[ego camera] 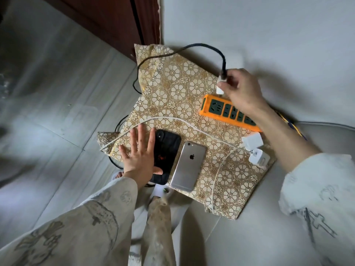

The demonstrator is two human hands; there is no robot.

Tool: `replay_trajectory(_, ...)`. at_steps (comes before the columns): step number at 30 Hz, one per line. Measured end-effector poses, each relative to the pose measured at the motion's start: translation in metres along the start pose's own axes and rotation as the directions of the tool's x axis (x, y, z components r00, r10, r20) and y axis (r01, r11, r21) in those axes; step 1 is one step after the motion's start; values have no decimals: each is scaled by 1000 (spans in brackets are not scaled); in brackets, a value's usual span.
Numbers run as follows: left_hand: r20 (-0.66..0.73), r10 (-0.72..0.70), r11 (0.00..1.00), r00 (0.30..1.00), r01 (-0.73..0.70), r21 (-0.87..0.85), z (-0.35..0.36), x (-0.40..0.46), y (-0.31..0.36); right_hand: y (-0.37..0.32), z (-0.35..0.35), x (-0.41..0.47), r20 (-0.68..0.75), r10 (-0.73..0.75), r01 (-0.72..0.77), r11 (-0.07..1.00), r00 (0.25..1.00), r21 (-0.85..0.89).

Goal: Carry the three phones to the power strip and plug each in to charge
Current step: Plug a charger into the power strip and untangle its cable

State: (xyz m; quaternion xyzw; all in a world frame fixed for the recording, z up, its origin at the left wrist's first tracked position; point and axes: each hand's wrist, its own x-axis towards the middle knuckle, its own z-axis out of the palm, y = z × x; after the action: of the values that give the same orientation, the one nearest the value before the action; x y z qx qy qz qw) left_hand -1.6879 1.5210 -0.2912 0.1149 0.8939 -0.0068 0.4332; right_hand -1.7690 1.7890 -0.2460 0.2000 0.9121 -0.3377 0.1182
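Head view — right hand (242, 91) upper right, fingers pinching white charger plug (220, 87) at end of orange power strip (226, 112), left hand (141, 152) lower centre, fingers spread flat on black phone (165, 156), silver phone (189, 166) just beside — both on floral cloth (176, 93).
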Motion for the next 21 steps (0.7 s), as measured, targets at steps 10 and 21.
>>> replay_trajectory(10,-2,5,1000,1000,-5,3,1,0,1,34,8,-37,49,46,-56,973,998,225)
replay_trajectory(21,10,4,1000,1000,-4,-16,0,0,1,37,-1,-40,135,-175,208,932,975,-297)
